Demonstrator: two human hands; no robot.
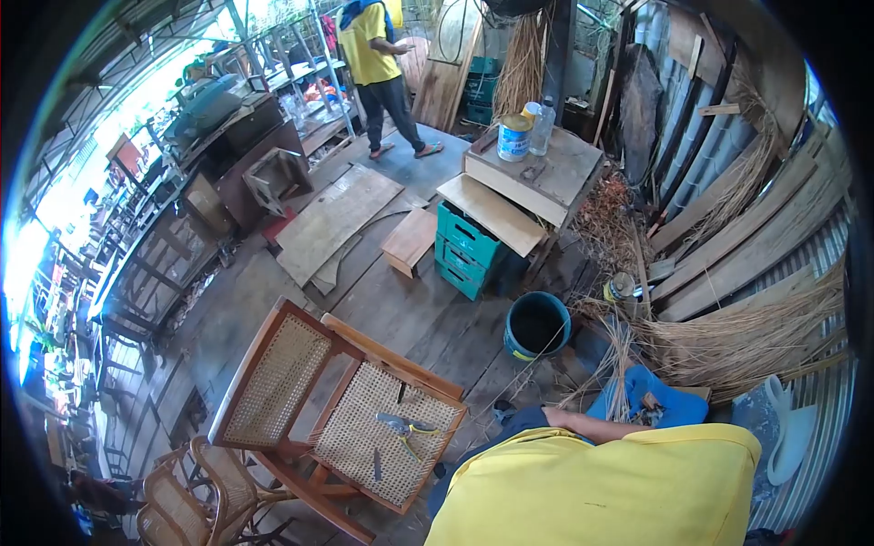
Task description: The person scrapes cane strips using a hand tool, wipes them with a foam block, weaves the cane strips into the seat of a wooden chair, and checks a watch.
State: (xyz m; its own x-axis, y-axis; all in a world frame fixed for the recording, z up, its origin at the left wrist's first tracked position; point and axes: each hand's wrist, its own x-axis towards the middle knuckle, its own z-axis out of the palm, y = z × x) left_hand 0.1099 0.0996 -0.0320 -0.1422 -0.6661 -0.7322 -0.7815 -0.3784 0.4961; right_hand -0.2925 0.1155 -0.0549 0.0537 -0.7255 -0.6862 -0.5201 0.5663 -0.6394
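A bare forearm (601,427) of mine runs across the front of my yellow shirt (592,491); which arm it is I cannot tell. Close to it is a small skin-coloured patch (649,401), perhaps fingers, over a blue seat or cloth (678,398). Pale cane strips (618,373) hang right beside this patch. The fingers of both hands are hidden or too small to make out. To the left stands a wooden chair (432,382) with a woven cane seat (364,406). Grey pliers with yellow handles (405,425) and a thin dark tool (377,464) lie on that seat.
A dark bucket (537,326) stands ahead, near stacked green crates (466,250). A can (513,138) and a clear bottle (543,127) sit on a wooden table (569,168). Another person (373,73) stands farther back. Rattan chairs (200,496) are at lower left; long strips (746,346) lie right.
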